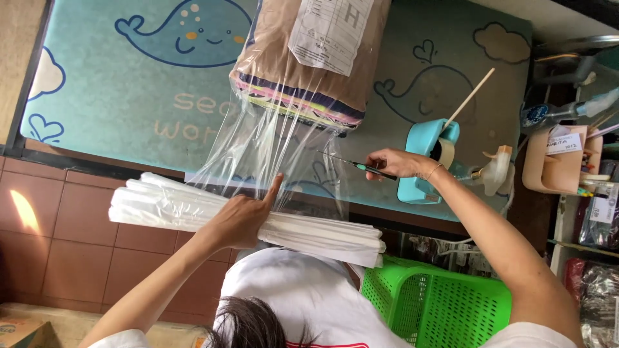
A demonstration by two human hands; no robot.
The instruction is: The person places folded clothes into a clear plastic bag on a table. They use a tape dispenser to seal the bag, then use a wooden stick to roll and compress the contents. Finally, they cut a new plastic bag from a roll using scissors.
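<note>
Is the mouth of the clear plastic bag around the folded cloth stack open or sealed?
Open. The clear plastic bag spreads loose past the folded cloth stack, its edge flat under the left hand; no seal shows.

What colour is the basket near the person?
The basket is bright green plastic mesh, seen best in the head view.

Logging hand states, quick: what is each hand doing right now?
Left hand: open, flat on the stack of clear plastic bags.
Right hand: closed, holding scissors.
</note>
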